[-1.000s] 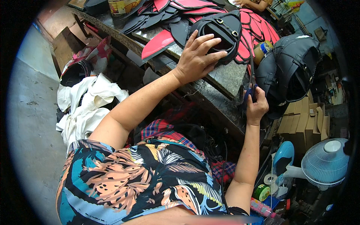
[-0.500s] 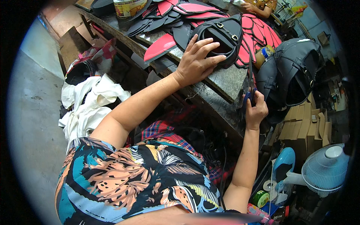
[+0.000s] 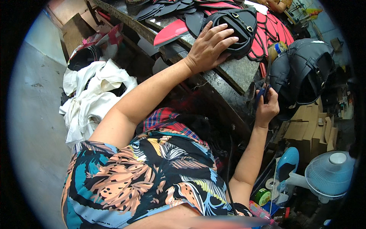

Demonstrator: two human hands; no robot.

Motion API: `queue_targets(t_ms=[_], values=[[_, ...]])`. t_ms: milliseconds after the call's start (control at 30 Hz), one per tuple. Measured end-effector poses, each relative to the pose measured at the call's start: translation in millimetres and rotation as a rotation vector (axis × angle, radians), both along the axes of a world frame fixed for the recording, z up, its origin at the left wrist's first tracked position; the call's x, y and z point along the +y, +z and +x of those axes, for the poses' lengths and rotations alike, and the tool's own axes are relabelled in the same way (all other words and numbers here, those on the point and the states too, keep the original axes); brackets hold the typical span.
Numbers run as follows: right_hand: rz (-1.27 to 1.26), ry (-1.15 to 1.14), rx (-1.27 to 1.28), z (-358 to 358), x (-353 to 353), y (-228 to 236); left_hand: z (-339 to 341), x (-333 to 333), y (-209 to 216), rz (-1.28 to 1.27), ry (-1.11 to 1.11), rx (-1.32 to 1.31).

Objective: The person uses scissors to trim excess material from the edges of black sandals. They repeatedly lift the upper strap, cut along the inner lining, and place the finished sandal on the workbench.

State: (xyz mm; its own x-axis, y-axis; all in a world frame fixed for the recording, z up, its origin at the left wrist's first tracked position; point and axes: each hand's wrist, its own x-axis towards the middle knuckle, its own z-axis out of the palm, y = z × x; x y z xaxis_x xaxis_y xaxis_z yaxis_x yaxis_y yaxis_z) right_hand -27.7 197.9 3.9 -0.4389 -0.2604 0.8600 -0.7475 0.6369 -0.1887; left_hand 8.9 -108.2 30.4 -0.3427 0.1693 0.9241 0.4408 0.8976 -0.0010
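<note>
My left hand (image 3: pixel 207 51) lies palm down with its fingers spread over the near left side of a black, hollow, stitched piece (image 3: pixel 244 42) that looks like a shoe upper. A strap with gold buckles runs across that piece, which rests at the edge of a grey stone slab (image 3: pixel 240 76). My right hand (image 3: pixel 268 110) is closed round the dark blue handles of a pair of scissors (image 3: pixel 268 74). Their blades point away from me, to the right of the slab and apart from the buckled piece. Next to the scissors sit more black strapped pieces (image 3: pixel 310 66).
Red-and-black cut pieces (image 3: pixel 272 32) and black cut pieces (image 3: pixel 164 9) cover the bench's far side. A jar (image 3: pixel 277 49) stands behind the scissors. Cardboard boxes (image 3: pixel 305 124) and a fan (image 3: pixel 329 175) are at right, white cloth (image 3: pixel 91 95) at left. Another person's arm (image 3: pixel 276 5) shows at the back.
The view has shifted, so the bench sits higher and farther right. My left hand stays on the black piece, and my right hand still holds the scissors.
</note>
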Motion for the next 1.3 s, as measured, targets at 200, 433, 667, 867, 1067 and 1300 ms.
queue_targets(t_ms=[200, 433, 667, 867, 1067, 1300], values=[[-0.014, 0.134, -0.051, 7, 1, 0, 2, 2, -2, 0.009, 0.02, -0.009], [0.029, 0.075, -0.05, 9, 1, 1, 1, -1, -1, 0.009, -0.011, 0.04], [-0.002, -0.018, -0.018, -2, 3, 0, -7, -2, -1, -0.011, 0.081, 0.024], [0.079, -0.042, 0.009, 5, 2, 7, -6, -1, 1, 0.048, 0.052, 0.003], [-0.114, 0.022, -0.121, 13, 3, 10, 5, 3, 33, 0.079, -0.112, 0.152], [-0.589, 0.292, -0.443, 55, 20, 21, 91, 57, 77, -0.055, -0.035, 0.336]])
